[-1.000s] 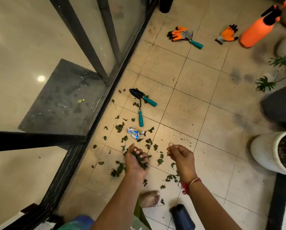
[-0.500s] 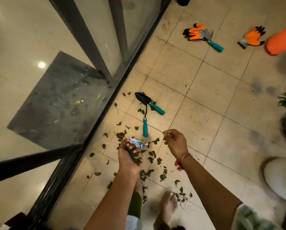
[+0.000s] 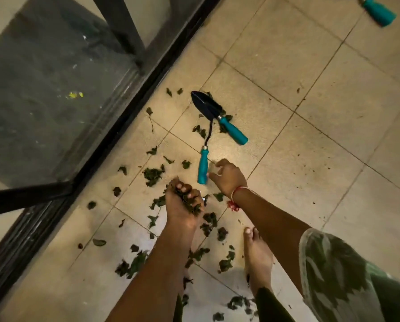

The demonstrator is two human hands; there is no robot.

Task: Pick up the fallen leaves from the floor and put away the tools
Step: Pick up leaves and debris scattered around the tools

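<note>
Status: early in the task, by my read. Your left hand (image 3: 178, 212) has a closed grip on a wad of leaves (image 3: 189, 204), held low over the tile floor (image 3: 310, 147). Your right hand (image 3: 228, 176) is just beside the teal handle of the thin-shank hand tool (image 3: 202, 169). Its fingers are curled, but I cannot tell if that grip holds anything.

Left to do: loose leaves (image 3: 153, 176) are scattered from the door track (image 3: 134, 112) back to your bare foot (image 3: 257, 259) and behind it. No tool is put away. The trowel (image 3: 207, 106) lies on the floor, its blade over the thin tool's head. A third teal handle (image 3: 378, 11) lies at the top edge, well apart. No bin is in view.
</note>
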